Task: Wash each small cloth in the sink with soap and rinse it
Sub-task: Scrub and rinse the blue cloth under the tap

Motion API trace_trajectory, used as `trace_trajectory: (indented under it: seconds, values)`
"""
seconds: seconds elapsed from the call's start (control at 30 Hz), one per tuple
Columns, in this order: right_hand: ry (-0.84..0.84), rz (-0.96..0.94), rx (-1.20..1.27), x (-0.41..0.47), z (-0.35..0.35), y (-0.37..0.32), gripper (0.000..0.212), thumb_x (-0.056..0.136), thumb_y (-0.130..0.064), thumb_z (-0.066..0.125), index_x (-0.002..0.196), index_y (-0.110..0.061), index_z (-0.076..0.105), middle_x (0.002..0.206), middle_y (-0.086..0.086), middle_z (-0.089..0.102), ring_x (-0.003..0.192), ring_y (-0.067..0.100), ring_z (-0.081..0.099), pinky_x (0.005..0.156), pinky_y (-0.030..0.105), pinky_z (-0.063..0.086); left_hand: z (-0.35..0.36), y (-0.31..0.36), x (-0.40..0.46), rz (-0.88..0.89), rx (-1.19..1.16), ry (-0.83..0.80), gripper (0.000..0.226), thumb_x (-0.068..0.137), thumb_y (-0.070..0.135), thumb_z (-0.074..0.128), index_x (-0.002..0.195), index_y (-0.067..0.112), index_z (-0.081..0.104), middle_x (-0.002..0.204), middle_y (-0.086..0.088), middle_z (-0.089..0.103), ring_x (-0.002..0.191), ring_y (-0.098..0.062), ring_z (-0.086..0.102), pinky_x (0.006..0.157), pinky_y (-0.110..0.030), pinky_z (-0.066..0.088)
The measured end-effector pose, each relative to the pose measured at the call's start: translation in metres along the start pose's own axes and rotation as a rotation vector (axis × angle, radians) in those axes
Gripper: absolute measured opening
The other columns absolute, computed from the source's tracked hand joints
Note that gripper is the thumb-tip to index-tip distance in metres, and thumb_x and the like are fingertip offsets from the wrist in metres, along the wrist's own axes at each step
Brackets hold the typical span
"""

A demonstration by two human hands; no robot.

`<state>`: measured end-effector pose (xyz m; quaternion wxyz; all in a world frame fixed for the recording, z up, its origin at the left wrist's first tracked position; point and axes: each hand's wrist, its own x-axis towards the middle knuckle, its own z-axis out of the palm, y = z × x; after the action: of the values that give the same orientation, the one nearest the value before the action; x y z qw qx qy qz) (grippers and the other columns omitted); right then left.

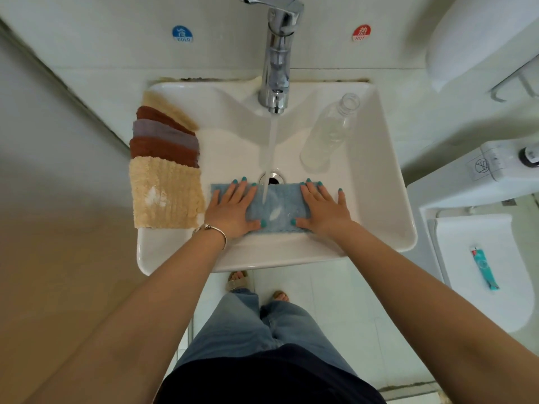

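A blue cloth [275, 209] lies spread flat in the white sink [379, 182], just in front of the drain [272, 179]. Water runs from the chrome tap [277, 68] onto the cloth's middle, where a pale soapy patch shows. My left hand [233, 207] presses flat on the cloth's left end, fingers straight. My right hand [323, 207] presses flat on its right end in the same way. A row of folded cloths [164, 141] in beige, brown and grey lies along the sink's left rim, the nearest a beige cloth [166, 193] with a white smear.
A clear plastic bottle [332, 132] lies uncapped on the sink's right slope. Cold and hot stickers mark the wall behind the tap. A toilet with a teal tube [485, 269] on its lid stands to the right. My feet and jeans show below the sink.
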<state>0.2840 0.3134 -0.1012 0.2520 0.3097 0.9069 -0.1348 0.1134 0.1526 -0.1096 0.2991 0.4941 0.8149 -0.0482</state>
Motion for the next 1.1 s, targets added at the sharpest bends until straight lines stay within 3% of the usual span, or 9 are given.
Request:
trace_trajectory:
  seconds: [0.1,0.2,0.33,0.53,0.77,0.9,1.1]
  values:
    - [0.000,-0.056,-0.001,0.001,0.005,-0.012,0.091,0.092,-0.058,0.048,0.155,-0.022,-0.006,0.163,-0.007,-0.011,0.150,0.018,-0.010,0.118,0.057,-0.005,-0.003,-0.008,-0.003,-0.023,0.058,0.014,0.093,0.091,0.064,0.044,0.154,0.022,-0.010,0.161,-0.001,-0.022,0.148,-0.021,-0.019,0.120,-0.047,-0.006]
    - [0.000,-0.063,-0.005,0.005,0.004,-0.020,0.095,0.091,-0.059,0.050,0.155,-0.021,-0.008,0.163,-0.005,-0.012,0.150,0.019,-0.011,0.118,0.056,-0.004,-0.001,0.003,-0.002,0.037,-0.037,0.028,0.096,0.088,0.065,0.049,0.154,0.029,-0.011,0.160,0.001,-0.022,0.148,-0.019,-0.019,0.119,-0.045,-0.005]
    - [-0.032,-0.101,-0.032,0.008,-0.001,-0.019,0.096,0.089,-0.062,0.051,0.155,-0.025,-0.009,0.163,-0.008,-0.013,0.150,0.018,-0.013,0.117,0.058,-0.006,0.001,-0.006,-0.006,-0.032,0.007,-0.003,0.094,0.088,0.066,0.048,0.154,0.031,-0.010,0.161,0.003,-0.019,0.148,-0.019,-0.016,0.120,-0.045,-0.004]
    - [-0.061,-0.238,-0.119,0.023,0.000,-0.043,0.092,0.090,-0.068,0.041,0.155,-0.025,-0.009,0.163,-0.009,-0.014,0.149,0.022,-0.019,0.115,0.061,-0.009,-0.002,-0.014,-0.022,-0.184,0.194,-0.013,0.092,0.093,0.061,0.043,0.154,0.020,-0.011,0.162,-0.004,-0.016,0.149,-0.021,-0.014,0.118,-0.045,-0.009]
    - [-0.042,-0.323,-0.283,0.029,0.002,-0.045,0.089,0.091,-0.072,0.025,0.155,-0.023,-0.013,0.162,-0.006,-0.018,0.147,0.025,-0.025,0.115,0.063,-0.010,0.000,-0.016,-0.030,-0.227,0.284,-0.012,0.090,0.094,0.062,0.039,0.154,0.015,-0.009,0.163,-0.005,-0.011,0.149,-0.022,-0.012,0.118,-0.044,-0.009]
    - [-0.022,-0.283,-0.395,0.021,0.007,-0.041,0.088,0.090,-0.076,0.014,0.153,-0.024,-0.018,0.161,-0.006,-0.021,0.146,0.026,-0.025,0.114,0.062,-0.014,-0.002,-0.014,-0.027,-0.205,0.201,-0.032,0.092,0.094,0.059,0.043,0.154,0.017,-0.011,0.162,-0.006,-0.014,0.149,-0.023,-0.015,0.118,-0.043,-0.009]
    - [0.012,-0.161,-0.511,-0.001,0.001,-0.007,0.087,0.090,-0.075,0.013,0.154,-0.023,-0.017,0.162,-0.005,-0.018,0.148,0.024,-0.021,0.115,0.059,-0.012,0.000,-0.001,-0.008,-0.031,-0.054,-0.064,0.100,0.088,0.061,0.053,0.153,0.026,-0.014,0.159,-0.004,-0.026,0.147,-0.023,-0.022,0.118,-0.046,-0.009]
